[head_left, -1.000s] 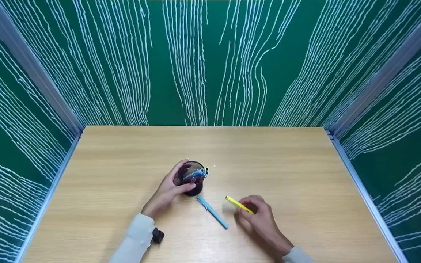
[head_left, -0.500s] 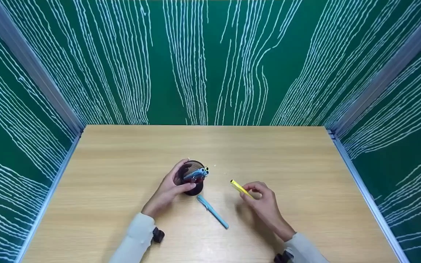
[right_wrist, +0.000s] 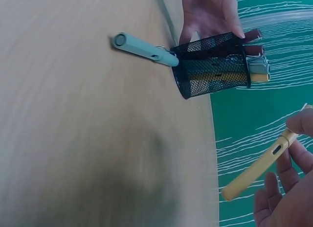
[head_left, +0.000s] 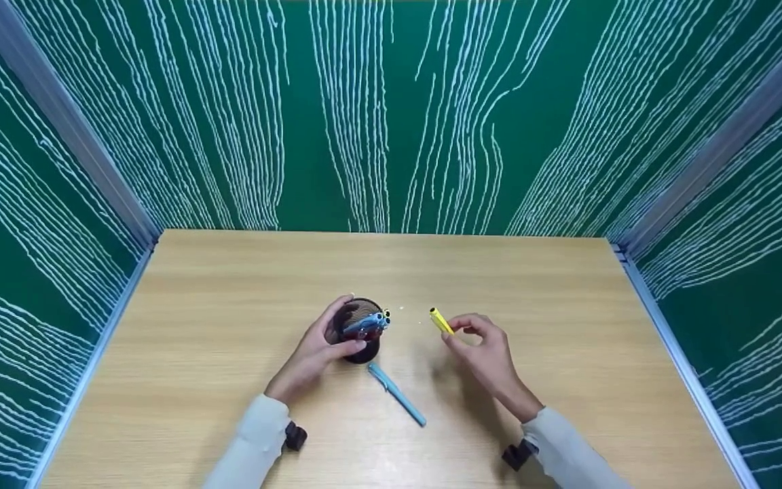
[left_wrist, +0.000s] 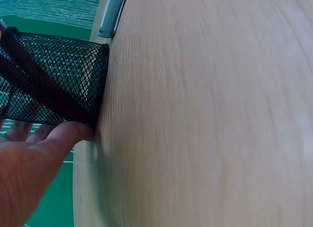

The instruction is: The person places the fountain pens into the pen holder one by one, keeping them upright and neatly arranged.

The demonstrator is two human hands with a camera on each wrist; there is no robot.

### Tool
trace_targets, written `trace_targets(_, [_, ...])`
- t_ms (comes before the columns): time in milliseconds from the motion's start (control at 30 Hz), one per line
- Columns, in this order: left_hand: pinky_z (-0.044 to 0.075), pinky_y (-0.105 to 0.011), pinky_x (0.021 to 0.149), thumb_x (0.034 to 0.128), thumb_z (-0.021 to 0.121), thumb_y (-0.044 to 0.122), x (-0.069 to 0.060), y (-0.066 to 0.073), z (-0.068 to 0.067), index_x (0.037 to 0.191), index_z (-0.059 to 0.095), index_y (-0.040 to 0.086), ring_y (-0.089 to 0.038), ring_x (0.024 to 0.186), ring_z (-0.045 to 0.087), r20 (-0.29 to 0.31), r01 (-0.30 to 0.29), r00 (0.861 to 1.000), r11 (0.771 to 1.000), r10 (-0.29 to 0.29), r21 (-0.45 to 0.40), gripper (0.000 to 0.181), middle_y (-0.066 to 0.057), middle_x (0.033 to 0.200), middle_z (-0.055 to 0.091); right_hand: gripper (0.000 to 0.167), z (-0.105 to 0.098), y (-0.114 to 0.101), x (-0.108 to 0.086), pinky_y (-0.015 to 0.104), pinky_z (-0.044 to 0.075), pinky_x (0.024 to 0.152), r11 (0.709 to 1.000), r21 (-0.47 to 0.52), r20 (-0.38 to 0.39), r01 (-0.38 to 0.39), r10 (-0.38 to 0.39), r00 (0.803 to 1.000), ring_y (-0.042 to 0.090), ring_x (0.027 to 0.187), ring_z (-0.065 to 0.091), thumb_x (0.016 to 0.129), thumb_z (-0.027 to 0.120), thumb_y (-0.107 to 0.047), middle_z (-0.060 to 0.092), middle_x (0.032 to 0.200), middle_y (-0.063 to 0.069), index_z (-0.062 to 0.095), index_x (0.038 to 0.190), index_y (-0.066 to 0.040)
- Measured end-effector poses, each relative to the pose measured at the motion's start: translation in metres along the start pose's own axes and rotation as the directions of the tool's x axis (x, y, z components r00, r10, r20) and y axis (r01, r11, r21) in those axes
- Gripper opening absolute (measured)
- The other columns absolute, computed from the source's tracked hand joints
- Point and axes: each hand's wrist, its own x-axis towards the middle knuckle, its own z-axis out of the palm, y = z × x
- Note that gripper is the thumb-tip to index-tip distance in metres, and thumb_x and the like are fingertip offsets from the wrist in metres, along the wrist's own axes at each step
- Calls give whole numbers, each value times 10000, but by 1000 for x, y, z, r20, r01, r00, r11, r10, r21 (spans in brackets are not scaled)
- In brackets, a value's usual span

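A black mesh pen cup (head_left: pixel 362 354) stands upright on the table, holding several pens (head_left: pixel 366 324) in blue, yellow and dark red. My left hand (head_left: pixel 311 354) grips its side, thumb at the near wall and fingers around the far left. My right hand (head_left: pixel 490 358) pinches a yellow pen (head_left: pixel 440 320) between thumb and fingers, raised above the table to the right of the cup. In the right wrist view that yellow pen (right_wrist: pixel 257 170) slants, its lower end free. A light blue pen (head_left: pixel 396 394) lies on the table just in front of the cup, between both hands.
The wooden table (head_left: pixel 262 272) is bounded by green panels (head_left: pixel 418 136) with white wavy lines at the back and sides. Small pale specks lie on the table right of the cup. A black wrist device (head_left: pixel 294 436) sits at the left sleeve.
My right hand has lifted the yellow pen and moved it away from me, turning it more upright. My left hand and the cup have stayed in place, as has the blue pen.
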Motion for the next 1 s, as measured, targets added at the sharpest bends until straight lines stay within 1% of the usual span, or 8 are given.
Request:
trace_targets(100, [220,-473,1344,948,879,146,0,0,-1,1739,327,164,-282,1591,397,-3,-4,1000,1000,4,26,965,-82,1691,471,130,2,-6,6,460,518,1034,1000,0,-6,18,-18,1000,234,1072,650,915,861,2,765,1058,59,813,1012,-70])
trace_targets(200, [219,-480,1347,948,879,140,0,-1,-1,1741,320,163,-290,1594,393,0,-4,1000,1000,4,17,970,-89,1696,465,115,3,-12,11,442,513,1027,999,-3,-2,34,-34,999,252,1079,655,921,858,-8,772,1057,61,814,1013,-63])
trace_targets(367, [209,-482,1346,947,879,151,0,-1,-2,1741,323,171,-286,1600,383,-2,-4,1000,1000,4,30,969,-84,1701,460,113,4,-23,18,431,478,1034,999,-4,15,43,-43,999,343,1119,648,933,852,-24,761,1081,54,808,1021,-80])
trace_targets(467, [254,-487,1333,953,868,119,1,-1,-2,1742,306,144,-312,1588,402,8,-3,1000,1000,3,11,968,-114,1698,455,115,5,-29,22,434,467,1031,998,1,23,65,-65,998,361,1118,644,929,852,-21,762,1082,60,807,1017,-79])
trace_targets(533, [296,-482,1319,956,856,83,1,-1,-2,1740,297,123,-333,1578,416,19,-2,1000,1000,2,-15,963,-142,1695,451,110,6,-34,24,429,466,1029,997,1,31,79,-79,996,328,1105,639,933,849,-26,764,1080,54,808,1017,-85])
trace_targets(600, [327,-477,1307,956,850,55,2,-1,-2,1738,293,110,-348,1574,421,24,0,1000,999,0,-34,962,-162,1694,445,111,7,-38,25,437,465,1032,995,9,39,95,-96,995,339,1103,639,931,848,-25,766,1079,53,809,1019,-81])
trace_targets(767, [298,-451,1318,948,863,75,2,0,-1,1733,322,134,-335,1578,417,5,-2,1000,1000,2,8,955,-149,1690,459,124,12,-48,30,473,468,1044,992,24,62,122,-123,990,398,1130,645,936,843,-33,771,1089,38,813,1043,-88])
trace_targets(1000, [270,-477,1331,941,870,84,2,-1,-1,1724,355,164,-332,1575,422,-2,-5,1000,1000,5,27,941,-152,1684,470,112,18,-65,33,533,479,1071,988,52,87,146,-150,985,284,1139,641,963,839,-79,770,1126,23,818,1068,-113])
